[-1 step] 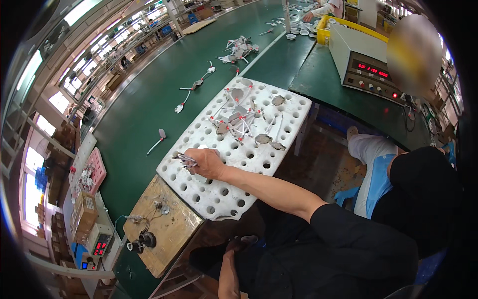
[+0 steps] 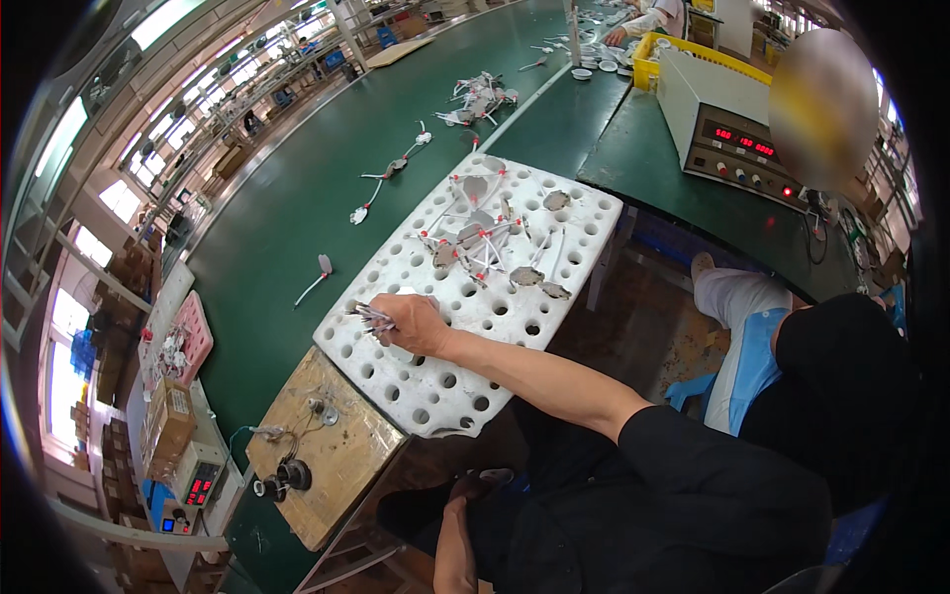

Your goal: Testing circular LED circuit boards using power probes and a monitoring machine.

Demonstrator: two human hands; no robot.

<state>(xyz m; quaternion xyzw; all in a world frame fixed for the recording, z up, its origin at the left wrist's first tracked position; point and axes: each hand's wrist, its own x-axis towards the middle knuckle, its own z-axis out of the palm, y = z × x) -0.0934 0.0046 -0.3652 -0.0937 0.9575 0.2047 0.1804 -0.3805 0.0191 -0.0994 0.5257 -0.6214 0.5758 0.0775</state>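
My right hand [image 2: 416, 325] is closed round a bundle of thin, pale wire leads [image 2: 374, 319], their ends sticking out to the left. It rests over the near left part of a white foam board [image 2: 416, 421] full of round holes. Something small and white shows behind the fingers, its kind unclear. Farther up the board lies a tangle of grey discs with white wires and red tips [image 2: 480, 233]. Down near my lap, my left hand [image 2: 477, 485] is dim and partly hidden, so its fingers cannot be made out.
A wooden board [image 2: 322, 450] with a small black fixture [image 2: 294, 473] adjoins the foam. More wired discs [image 2: 483, 97] lie on the green table [image 2: 267, 218]. At right are a power supply [image 2: 727, 129], a yellow basket [image 2: 645, 71] and a seated person's leg [image 2: 737, 307].
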